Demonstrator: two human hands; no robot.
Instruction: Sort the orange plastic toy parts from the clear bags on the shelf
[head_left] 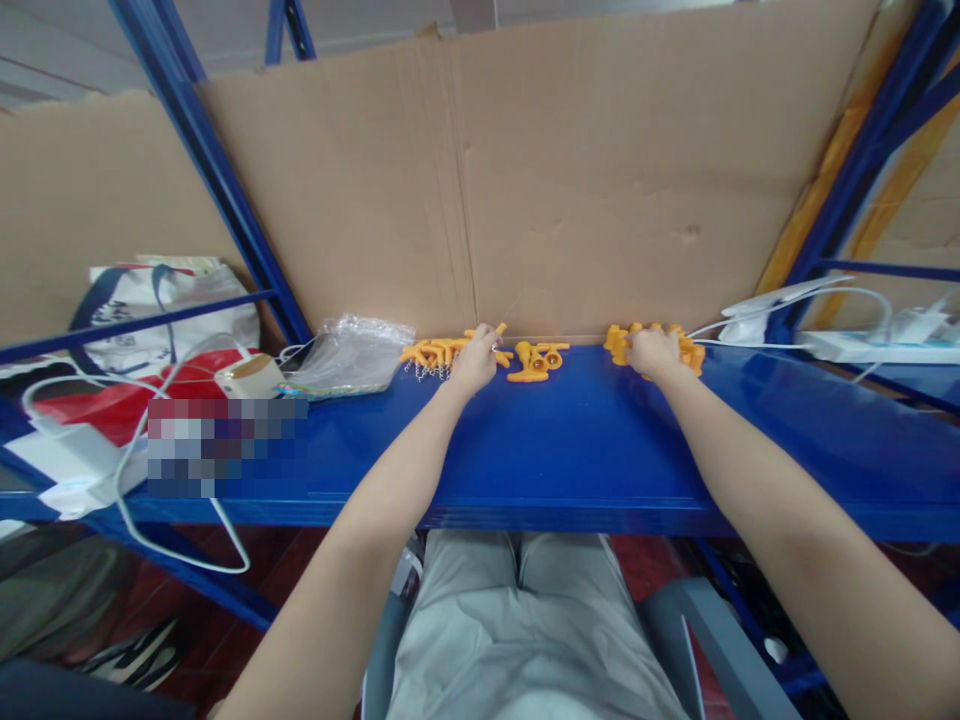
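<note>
My left hand (478, 362) is closed at the right end of a pile of yellow plastic pieces with small metal chains (435, 356). The tip of a yellow plastic piece (502, 328) sticks out past its fingers. My right hand (654, 352) reaches into a second cluster of yellow plastic parts (691, 354), fingers curled down among them; which part they grip is partly hidden. Between my hands lie a few loose yellow parts (528, 362), some with round, cup-like openings. All of these rest along the back of the blue shelf (555, 450).
A cardboard sheet (600, 180) stands behind the shelf, between blue metal posts (225, 180). Left are clear plastic bags (349, 355), a red bag (112, 405), white cables and a cloth bag (187, 310). A power strip (862, 346) lies right. Another person's shoe (135, 655) shows lower left.
</note>
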